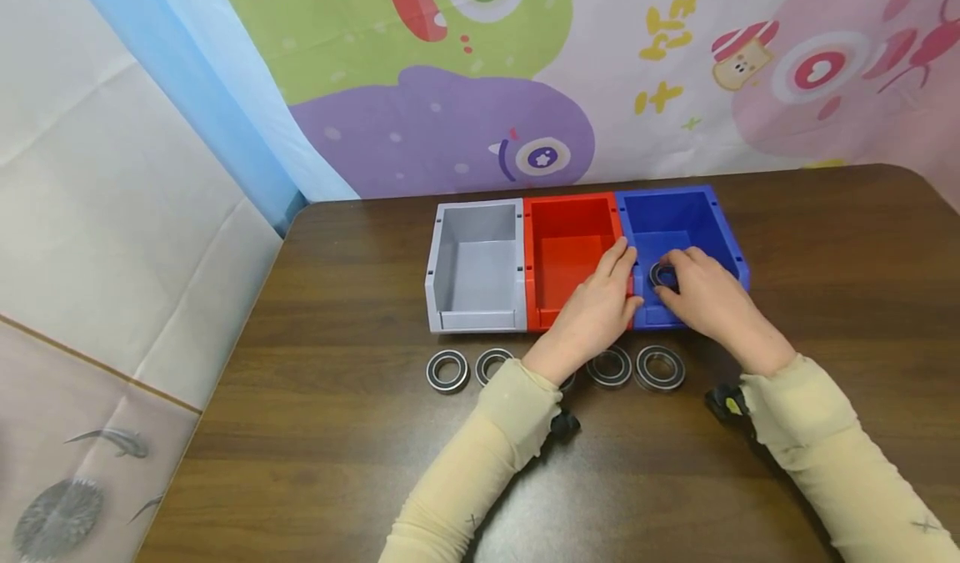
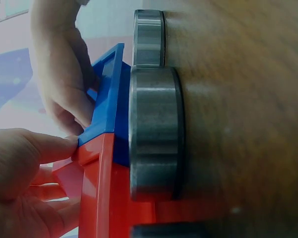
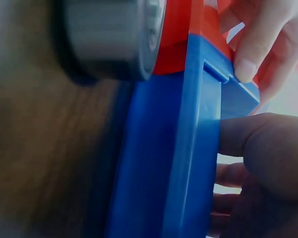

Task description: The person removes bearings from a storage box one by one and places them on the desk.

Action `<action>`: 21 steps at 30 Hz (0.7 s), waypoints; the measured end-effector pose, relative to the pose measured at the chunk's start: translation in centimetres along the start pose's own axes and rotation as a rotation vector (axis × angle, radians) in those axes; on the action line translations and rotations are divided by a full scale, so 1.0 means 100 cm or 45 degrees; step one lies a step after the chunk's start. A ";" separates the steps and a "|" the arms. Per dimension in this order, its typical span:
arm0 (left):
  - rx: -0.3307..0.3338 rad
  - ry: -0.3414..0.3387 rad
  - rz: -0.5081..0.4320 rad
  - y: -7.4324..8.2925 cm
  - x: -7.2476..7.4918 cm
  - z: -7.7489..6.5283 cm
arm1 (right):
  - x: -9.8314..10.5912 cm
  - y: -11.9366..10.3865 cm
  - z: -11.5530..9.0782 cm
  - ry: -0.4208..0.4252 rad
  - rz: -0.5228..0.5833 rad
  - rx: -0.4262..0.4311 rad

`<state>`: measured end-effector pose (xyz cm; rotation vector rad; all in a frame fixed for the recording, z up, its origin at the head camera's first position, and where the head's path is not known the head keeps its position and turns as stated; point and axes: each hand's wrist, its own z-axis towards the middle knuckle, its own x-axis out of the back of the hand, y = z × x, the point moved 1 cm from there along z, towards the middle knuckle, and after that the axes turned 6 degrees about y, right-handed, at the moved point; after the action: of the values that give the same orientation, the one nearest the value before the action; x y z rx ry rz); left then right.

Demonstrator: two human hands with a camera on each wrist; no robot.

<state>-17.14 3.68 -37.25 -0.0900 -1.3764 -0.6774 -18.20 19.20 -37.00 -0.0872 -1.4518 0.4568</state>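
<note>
Over the blue bin point(image 1: 660, 241), my right hand point(image 1: 703, 289) pinches a ball bearing point(image 1: 654, 275) between thumb and fingers, inside the bin near its front. My left hand point(image 1: 596, 309) lies across the right side of the red bin point(image 1: 573, 254), its fingers extended along the wall shared with the blue bin. In the left wrist view, the left thumb point(image 2: 59, 147) touches the front corner where red and blue meet. In the right wrist view the held bearing is hidden behind the blue wall point(image 3: 198, 148).
A grey bin point(image 1: 480, 271) adjoins the red one on the left. In front of the bins, several bearings lie flat in a row, from the leftmost bearing point(image 1: 432, 372) to the rightmost bearing point(image 1: 678, 369); the left wrist partly covers the row. A printed cloth point(image 1: 450, 129) hangs behind the wooden table point(image 1: 337, 429).
</note>
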 end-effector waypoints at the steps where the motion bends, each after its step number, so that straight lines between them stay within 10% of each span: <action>1: -0.003 0.005 0.004 0.000 0.000 0.000 | 0.000 0.000 0.003 -0.015 -0.002 -0.004; 21: -0.029 0.051 -0.008 0.000 -0.001 -0.001 | -0.010 0.008 0.028 -0.202 -0.090 -0.020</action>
<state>-17.08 3.66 -37.36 -0.0896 -1.3311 -0.6965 -21.20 18.97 -37.85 -0.0124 -1.6093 0.4014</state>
